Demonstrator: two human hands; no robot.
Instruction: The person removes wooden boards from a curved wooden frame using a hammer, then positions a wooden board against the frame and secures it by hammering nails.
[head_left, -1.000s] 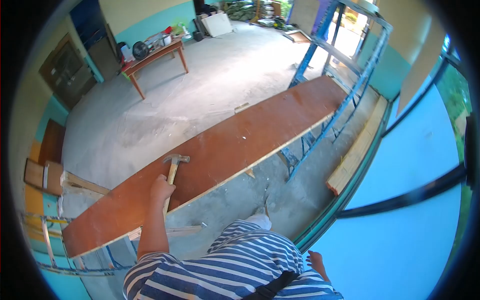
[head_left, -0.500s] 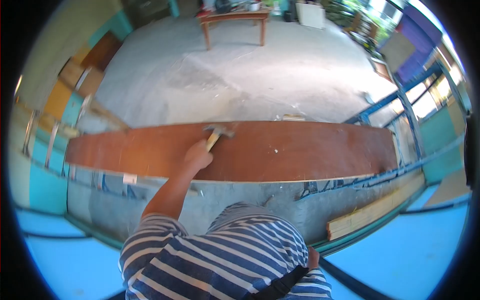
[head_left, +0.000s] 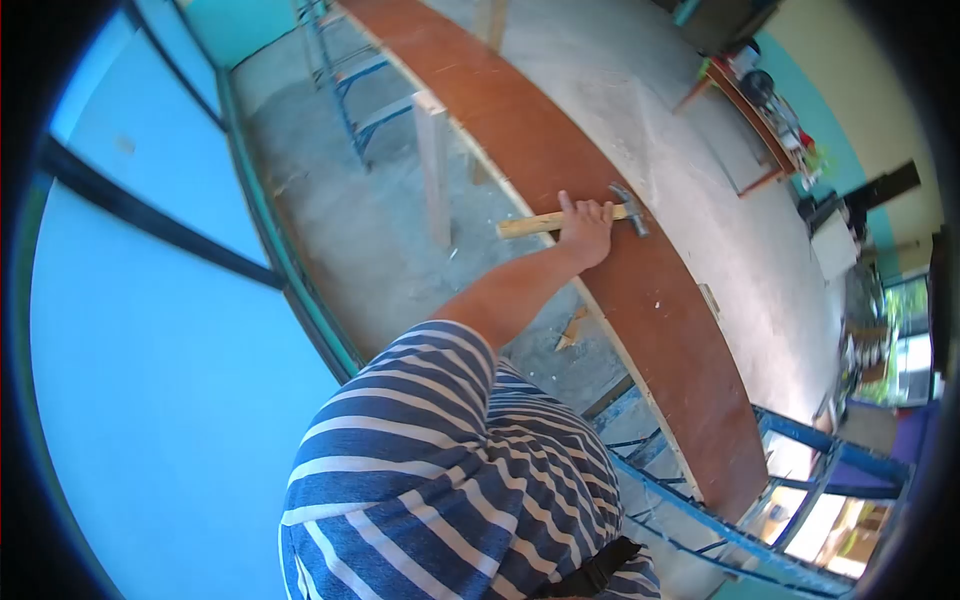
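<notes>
The left hand [head_left: 587, 238] clasps the hammer [head_left: 535, 224] by its smooth wooden handle, near the curved metal head, over the long, flat red-brown board [head_left: 665, 330]; the right hand's state cannot be told. The handle's butt, hidden half a second ago, now juts past the board's pale raw edge. A blue ladder [head_left: 797, 429] stands at one end.

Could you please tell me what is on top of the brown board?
Over the board are the left hand and the hammer it grips; a small white speck shows on the wood. Whatever lies directly beneath the hand and hammer is covered.
</notes>
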